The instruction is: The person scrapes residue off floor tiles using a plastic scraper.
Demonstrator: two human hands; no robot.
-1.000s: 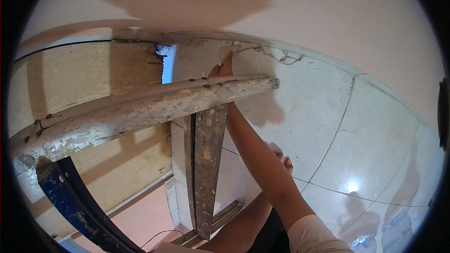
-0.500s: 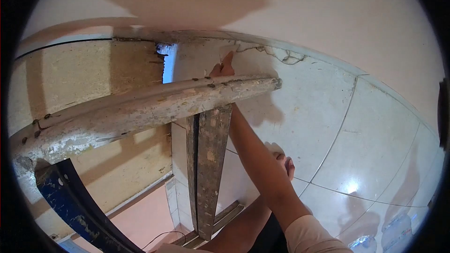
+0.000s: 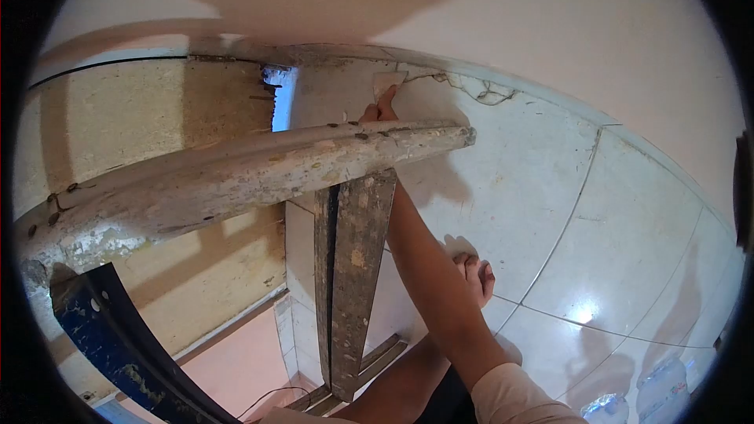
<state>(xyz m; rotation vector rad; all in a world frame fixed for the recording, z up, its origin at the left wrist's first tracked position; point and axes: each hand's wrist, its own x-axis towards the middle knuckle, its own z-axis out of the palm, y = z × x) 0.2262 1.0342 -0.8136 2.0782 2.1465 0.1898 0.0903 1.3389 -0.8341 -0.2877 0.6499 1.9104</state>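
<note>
My right hand reaches down behind the worn wooden beam and is partly hidden by it. Its fingers close on a small flat pale piece, which lies against the tiled floor near the wall's foot. Beside the piece, a jagged crack runs along the tile edge. The forearm passes behind an upright wooden post under the beam. My left hand does not show.
A bare foot rests on the tiles. A scuffed blue bar stands at the lower left, before a worn board. Clear plastic bottles are at the lower right. The pale wall curves along the top.
My right hand has moved slightly right and up toward the crack, and the flat pale piece now shows at its fingertips. The view has shifted a little.
</note>
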